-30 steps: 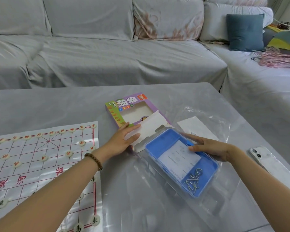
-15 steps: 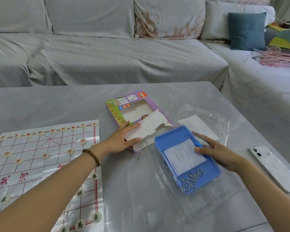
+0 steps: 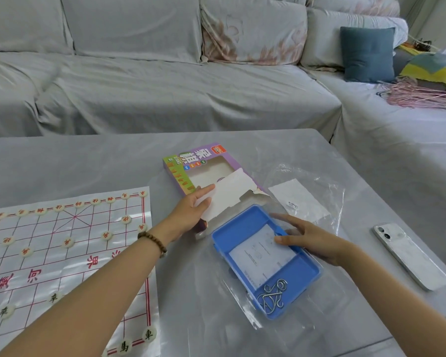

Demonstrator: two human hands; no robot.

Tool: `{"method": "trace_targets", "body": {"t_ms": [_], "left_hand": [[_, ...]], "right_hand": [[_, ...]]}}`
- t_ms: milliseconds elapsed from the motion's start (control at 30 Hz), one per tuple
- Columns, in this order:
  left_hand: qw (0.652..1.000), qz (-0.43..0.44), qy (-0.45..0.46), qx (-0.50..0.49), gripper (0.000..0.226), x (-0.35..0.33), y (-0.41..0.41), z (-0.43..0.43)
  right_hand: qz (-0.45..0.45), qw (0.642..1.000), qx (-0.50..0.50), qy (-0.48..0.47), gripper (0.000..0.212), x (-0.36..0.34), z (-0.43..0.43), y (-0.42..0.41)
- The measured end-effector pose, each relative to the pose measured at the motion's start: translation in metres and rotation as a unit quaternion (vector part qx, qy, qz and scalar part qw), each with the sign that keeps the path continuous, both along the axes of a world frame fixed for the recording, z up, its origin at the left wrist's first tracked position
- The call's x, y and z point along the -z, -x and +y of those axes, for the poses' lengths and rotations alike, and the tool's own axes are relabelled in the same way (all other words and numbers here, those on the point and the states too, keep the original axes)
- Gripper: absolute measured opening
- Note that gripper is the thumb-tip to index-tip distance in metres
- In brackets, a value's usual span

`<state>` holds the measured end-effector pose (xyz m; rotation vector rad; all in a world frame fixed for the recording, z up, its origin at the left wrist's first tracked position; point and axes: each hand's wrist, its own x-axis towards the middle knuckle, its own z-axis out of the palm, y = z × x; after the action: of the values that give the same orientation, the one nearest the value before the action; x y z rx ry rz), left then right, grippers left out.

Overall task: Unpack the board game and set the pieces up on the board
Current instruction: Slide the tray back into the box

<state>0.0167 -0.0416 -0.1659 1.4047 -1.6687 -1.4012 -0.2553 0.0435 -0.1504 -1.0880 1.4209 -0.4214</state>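
While pieces [image 3: 106, 235] dot the board [image 3: 36, 243], the left hand [image 3: 188, 215] lies flat on the game box [image 3: 198, 161], the right hand [image 3: 314, 240] straight-fingered on the blue tray [image 3: 301, 282]. Unpacking seems nearly done; next, check for leftovers.

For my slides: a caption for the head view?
Left hand rests on the opened game box while the right hand touches a blue tray beside the board.
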Motion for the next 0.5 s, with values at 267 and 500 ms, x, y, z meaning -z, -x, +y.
{"method": "trace_targets", "body": {"t_ms": [267,500], "left_hand": [[1.000,-0.010,0.011,0.013,0.046,0.003,-0.007,0.002],[0.999,-0.022,0.016,0.018,0.049,0.004,-0.006,0.000]], "right_hand": [[-0.023,0.998,-0.011,-0.052,0.063,-0.001,-0.012,0.012],[-0.032,0.998,0.030,-0.041,0.058,0.007,-0.011,0.024]]}}
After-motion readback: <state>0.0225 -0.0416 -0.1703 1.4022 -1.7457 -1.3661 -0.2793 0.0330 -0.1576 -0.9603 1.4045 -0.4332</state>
